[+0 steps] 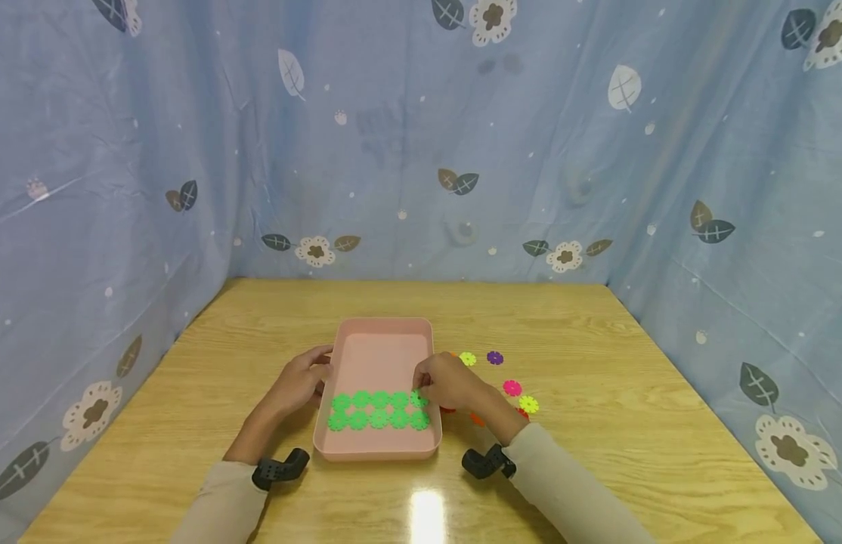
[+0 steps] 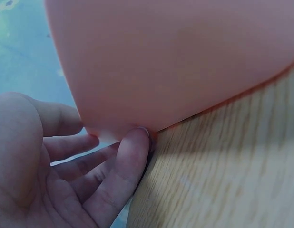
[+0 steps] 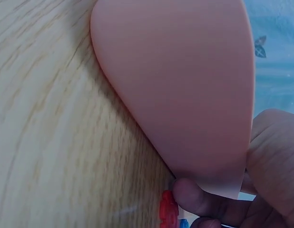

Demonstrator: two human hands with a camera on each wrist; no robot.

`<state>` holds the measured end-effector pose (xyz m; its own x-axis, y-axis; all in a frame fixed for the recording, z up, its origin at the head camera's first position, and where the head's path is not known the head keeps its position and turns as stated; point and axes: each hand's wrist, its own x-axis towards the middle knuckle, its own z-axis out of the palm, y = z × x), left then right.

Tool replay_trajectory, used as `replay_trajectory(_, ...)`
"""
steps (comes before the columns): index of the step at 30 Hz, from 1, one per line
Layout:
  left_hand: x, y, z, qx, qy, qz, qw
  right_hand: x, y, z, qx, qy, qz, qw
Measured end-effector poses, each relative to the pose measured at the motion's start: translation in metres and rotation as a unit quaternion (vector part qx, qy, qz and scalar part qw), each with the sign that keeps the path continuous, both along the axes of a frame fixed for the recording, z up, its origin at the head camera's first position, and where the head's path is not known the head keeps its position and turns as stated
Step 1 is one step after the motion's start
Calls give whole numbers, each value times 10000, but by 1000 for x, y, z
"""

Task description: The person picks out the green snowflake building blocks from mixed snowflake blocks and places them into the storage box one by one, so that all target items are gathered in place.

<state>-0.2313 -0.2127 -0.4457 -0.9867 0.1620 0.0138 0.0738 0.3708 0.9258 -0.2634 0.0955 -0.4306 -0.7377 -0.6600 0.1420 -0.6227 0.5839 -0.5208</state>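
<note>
A pink tray (image 1: 387,355) stands on the wooden table, with two rows of green notched plastic discs (image 1: 378,419) lying at its near end. My left hand (image 1: 300,381) rests at the tray's left side; its thumb (image 2: 132,149) touches the outer wall in the left wrist view. My right hand (image 1: 451,381) reaches over the right wall with curled fingers. Its fingertips pinch a green disc (image 1: 417,399) at the right end of the farther row, though the grip is partly hidden. In the right wrist view the tray wall (image 3: 175,85) hides those fingertips.
Loose discs lie right of the tray: purple (image 1: 495,358), pink (image 1: 512,387) and yellow (image 1: 528,404) among several. A red disc (image 3: 169,209) lies close to the tray wall. Patterned blue curtains (image 1: 394,151) enclose the table's back and sides.
</note>
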Motion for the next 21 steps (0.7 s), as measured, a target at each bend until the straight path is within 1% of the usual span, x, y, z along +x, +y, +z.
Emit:
replay_trajectory(4,0,0,2,-74,59,2,10000,0,-1,1,48,36,-43,10000)
replay_trajectory(8,1,0,1,-141,37,62,9999,2,-1,1,40,89,-78,9999)
replay_trajectory(10,2,0,2,-173,41,36,9998,3,-1,2,8,106,-92,9999)
replay_trajectory(15,2,-2,5,-132,23,-41,9999,6,3,8,-189,69,-117,9997)
replay_trajectory(17,2,-2,7,-139,4,-28,9999,8,6,11,-248,83,-142,9996)
replay_trajectory(19,3,-3,10,-231,40,42,9997,10,11,15,-265,175,-125,9994)
replay_trajectory(21,5,-3,13,-457,188,125,9987,11,15,19,-267,319,-59,9991)
